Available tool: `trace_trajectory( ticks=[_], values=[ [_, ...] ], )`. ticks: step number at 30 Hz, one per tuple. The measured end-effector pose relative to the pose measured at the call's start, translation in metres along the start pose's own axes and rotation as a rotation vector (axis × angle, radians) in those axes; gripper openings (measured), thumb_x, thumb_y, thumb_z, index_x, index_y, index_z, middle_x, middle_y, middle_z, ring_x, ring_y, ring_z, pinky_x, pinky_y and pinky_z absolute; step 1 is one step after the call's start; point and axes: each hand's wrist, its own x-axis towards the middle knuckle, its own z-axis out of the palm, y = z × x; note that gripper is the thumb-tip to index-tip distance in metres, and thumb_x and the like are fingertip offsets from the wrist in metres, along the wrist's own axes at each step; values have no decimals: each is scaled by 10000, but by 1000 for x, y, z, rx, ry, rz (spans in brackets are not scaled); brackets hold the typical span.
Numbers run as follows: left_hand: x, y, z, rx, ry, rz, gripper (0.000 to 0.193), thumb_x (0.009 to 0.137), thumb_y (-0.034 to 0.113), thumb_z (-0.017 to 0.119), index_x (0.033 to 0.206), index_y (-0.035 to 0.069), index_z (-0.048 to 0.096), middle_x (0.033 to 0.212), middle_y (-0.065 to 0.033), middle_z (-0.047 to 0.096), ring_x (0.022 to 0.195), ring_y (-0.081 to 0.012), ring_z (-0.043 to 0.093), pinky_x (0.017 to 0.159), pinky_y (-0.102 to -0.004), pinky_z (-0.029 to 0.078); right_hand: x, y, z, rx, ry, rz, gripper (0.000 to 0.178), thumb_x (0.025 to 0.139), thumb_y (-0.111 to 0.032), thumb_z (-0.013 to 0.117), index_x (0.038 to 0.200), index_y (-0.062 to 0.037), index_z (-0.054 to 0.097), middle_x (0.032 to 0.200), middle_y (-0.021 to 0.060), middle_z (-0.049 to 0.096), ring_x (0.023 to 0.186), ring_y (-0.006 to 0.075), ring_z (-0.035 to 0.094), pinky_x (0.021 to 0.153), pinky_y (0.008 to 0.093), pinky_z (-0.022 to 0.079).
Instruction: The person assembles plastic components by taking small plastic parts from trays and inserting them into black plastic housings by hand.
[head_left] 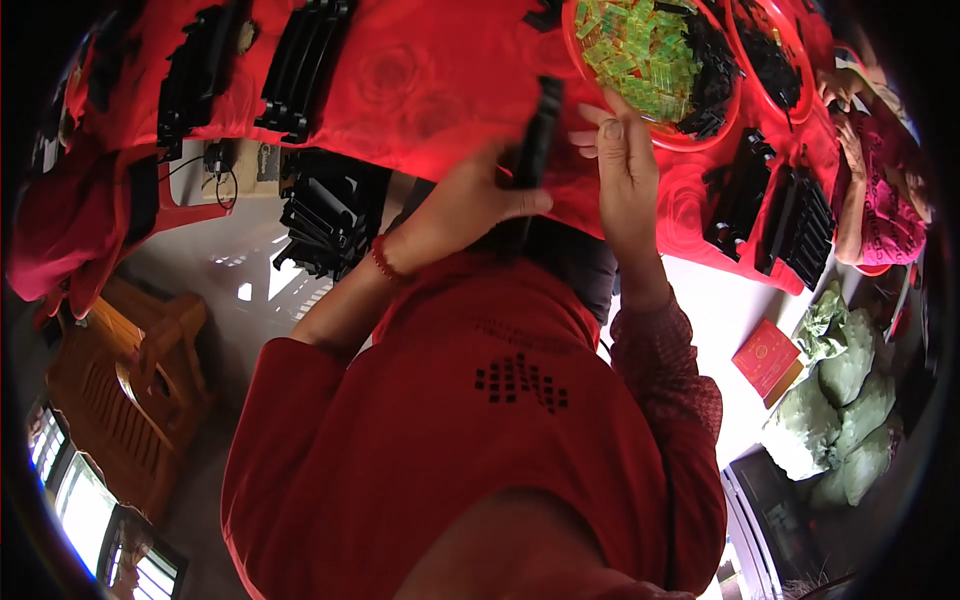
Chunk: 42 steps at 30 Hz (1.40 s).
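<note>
My left hand point(480, 203), with a red bead bracelet at its wrist, is closed round a long black plastic part point(540, 132). The part stands nearly upright over the table's front edge and is blurred by motion. To its right is my right hand point(624, 160), fingers extended and apart from the part, holding nothing that I can see. Just beyond the right hand sits a red round basket point(722, 135), holding many small yellow-green translucent pieces point(640, 60) and small black pieces point(712, 75).
Long black parts point(305, 65) lie stacked on the red tablecloth point(400, 70) at left, more black parts point(742, 195) at right. A second red basket point(800, 100) stands beyond. Below the table is a black pile point(330, 215). Another person's arm point(850, 190) shows far right, above pale green sacks point(845, 410).
</note>
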Motion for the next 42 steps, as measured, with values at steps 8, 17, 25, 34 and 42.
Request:
trace_trajectory(
  ticks=[8, 17, 25, 34, 42],
  values=[
    [23, -1, 10, -828, 403, 91, 128, 917, 111, 708, 899, 56, 594, 878, -25, 653, 816, -121, 656, 736, -278, 572, -15, 5, 8, -780, -192, -473, 560, 816, -270, 762, 1271, -26, 545, 1095, 152, 604, 1016, 331, 570, 869, 444, 453],
    [5, 28, -5, -1048, 103, -318, 256, 995, 265, 605, 976, 12, 642, 940, -45, 689, 867, -144, 672, 756, -293, 542, 1, -6, -24, -747, -230, -372, 343, 836, -164, 722, 1143, -45, 628, 1047, 133, 596, 985, 329, 579, 844, 421, 461],
    [0, 26, -37, 732, 527, 530, 209, 903, 195, 687, 1045, 42, 668, 892, -95, 685, 791, -277, 662, 671, -367, 515, 32, -43, -61, -639, -628, -273, 315, 806, -79, 726, 1105, -26, 641, 920, 115, 565, 836, 297, 566, 745, 368, 459],
    [16, 26, -22, 97, -34, 110, 197, 998, 135, 581, 1122, -6, 639, 822, -4, 618, 708, -72, 529, 643, -235, 430, 35, -61, -46, -285, -449, -161, 559, 811, -38, 754, 1330, -42, 546, 1065, 72, 675, 1018, 153, 608, 915, 297, 479],
    [18, 3, 5, -421, 47, 139, 183, 985, 144, 611, 1063, -12, 666, 829, 31, 603, 762, -43, 515, 676, -221, 447, 25, -49, -28, -236, -217, -335, 272, 951, -54, 615, 1220, -13, 617, 1134, 84, 675, 1040, 161, 618, 924, 282, 481]
  ],
)
